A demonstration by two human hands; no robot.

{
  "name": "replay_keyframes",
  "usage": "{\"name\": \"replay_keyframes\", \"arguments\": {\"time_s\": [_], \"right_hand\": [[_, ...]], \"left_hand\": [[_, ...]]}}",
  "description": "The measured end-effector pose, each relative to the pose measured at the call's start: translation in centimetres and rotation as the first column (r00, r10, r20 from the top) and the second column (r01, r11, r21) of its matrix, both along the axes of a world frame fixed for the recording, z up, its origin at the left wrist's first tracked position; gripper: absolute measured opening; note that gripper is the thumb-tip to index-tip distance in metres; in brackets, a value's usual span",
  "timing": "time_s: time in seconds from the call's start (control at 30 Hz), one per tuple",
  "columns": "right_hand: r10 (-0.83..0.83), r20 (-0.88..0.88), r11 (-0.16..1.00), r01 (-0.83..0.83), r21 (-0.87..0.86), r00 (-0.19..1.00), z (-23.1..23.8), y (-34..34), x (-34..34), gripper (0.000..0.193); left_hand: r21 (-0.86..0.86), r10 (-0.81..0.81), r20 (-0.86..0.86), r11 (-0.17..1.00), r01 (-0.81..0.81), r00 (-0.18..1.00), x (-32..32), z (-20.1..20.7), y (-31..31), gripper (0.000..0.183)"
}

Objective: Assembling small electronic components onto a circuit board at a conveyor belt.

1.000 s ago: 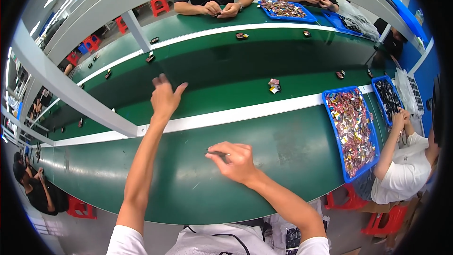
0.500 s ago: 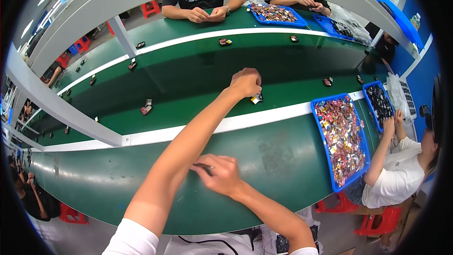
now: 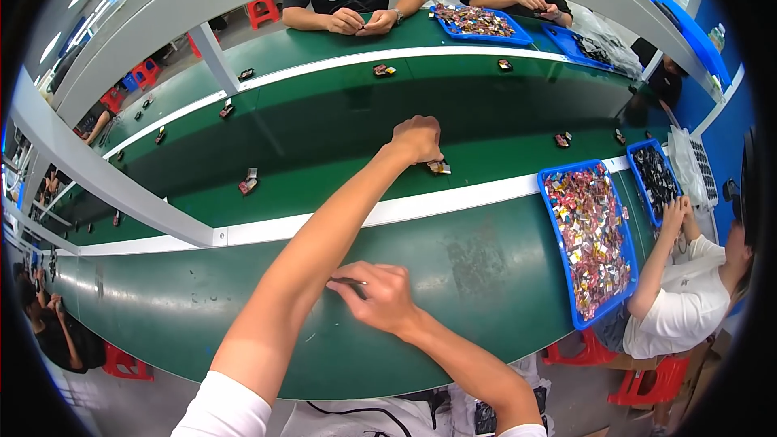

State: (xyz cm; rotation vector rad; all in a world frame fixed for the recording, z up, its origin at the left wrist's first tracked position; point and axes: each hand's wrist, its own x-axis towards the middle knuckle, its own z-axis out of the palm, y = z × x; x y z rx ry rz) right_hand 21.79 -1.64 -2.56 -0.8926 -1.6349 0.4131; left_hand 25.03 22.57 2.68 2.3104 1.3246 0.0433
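Observation:
My left hand [image 3: 418,139] reaches out over the green conveyor belt, its fingers curled downward. At its fingertips is a small black part with a pale and yellow tab [image 3: 439,167], partly covered by the hand. The belt lies just past a white rail. My right hand [image 3: 380,298] stays low over the near green tabletop, beside my left forearm. It is closed on a thin dark tool [image 3: 348,282], of which only a short length shows; its kind cannot be made out.
On the right stands a blue tray [image 3: 544,218] heaped with small red, white and yellow parts; behind it is a blue tray of black pieces [image 3: 651,174]. Similar parts [image 3: 248,181] lie spaced along the belt [image 3: 324,133]. A grey post [image 3: 121,186] rises at left. Co-workers sit opposite and at right.
My left hand has shifted slightly left and its fingers now meet the small part, which sits a little further left. My right hand has barely moved.

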Motion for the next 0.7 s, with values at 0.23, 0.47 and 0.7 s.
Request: {"name": "replay_keyframes", "arguments": {"time_s": [0.23, 0.47, 0.7], "right_hand": [[0.011, 0.009, 1.0, -0.011, -0.023, 1.0, 0.2, -0.1, -0.1, 0.013], [0.007, 0.014, 1.0, -0.007, -0.018, 1.0, 0.1, 0.1, 0.0, 0.012], [0.027, 0.033, 0.998, -0.025, -0.055, 0.999, 0.3, -0.3, -0.2, 0.013]], "left_hand": [[-0.046, -0.031, 0.086, 0.998, 0.035, 0.996, -1.3, -0.6, 1.1, 0.017], [-0.264, 0.05, 0.105, 0.964, -0.021, 0.993, -1.8, -0.4, 1.2, 0.012], [-0.287, 0.09, 0.276, 0.958, -0.007, 0.957, -5.0, 0.9, -1.2, 0.009]]}}
